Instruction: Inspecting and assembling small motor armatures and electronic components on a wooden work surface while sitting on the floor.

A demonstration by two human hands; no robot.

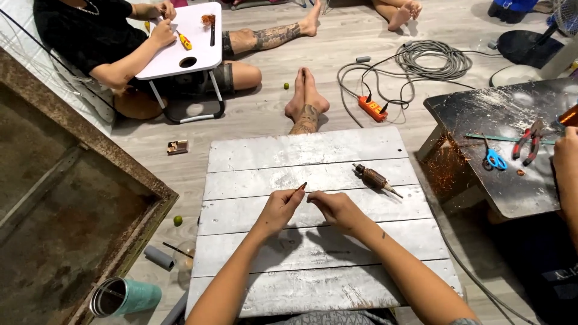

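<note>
Left hand [278, 210] fingers pinching a thin reddish wire [299, 189], tip pointing up-right. Right hand [337, 208] fingers curled together just right of it, pinching the wire's other end as far as visible. Both over the middle of the white plank table [313, 283]. Brown motor rotor [373, 179] lies farther right. Teal cup [123, 297] on floor near left. Blue scissors [495, 159] and red pliers [527, 142] on the dark table [518, 192], far right.

A motor rotor [373, 179] lies on the white plank table [313, 265]. Right, a dark bench [512, 174] bears blue scissors [495, 159] and red pliers [528, 142]. An orange power strip [372, 108], what may be a teal cup [125, 297], floor-level.
</note>
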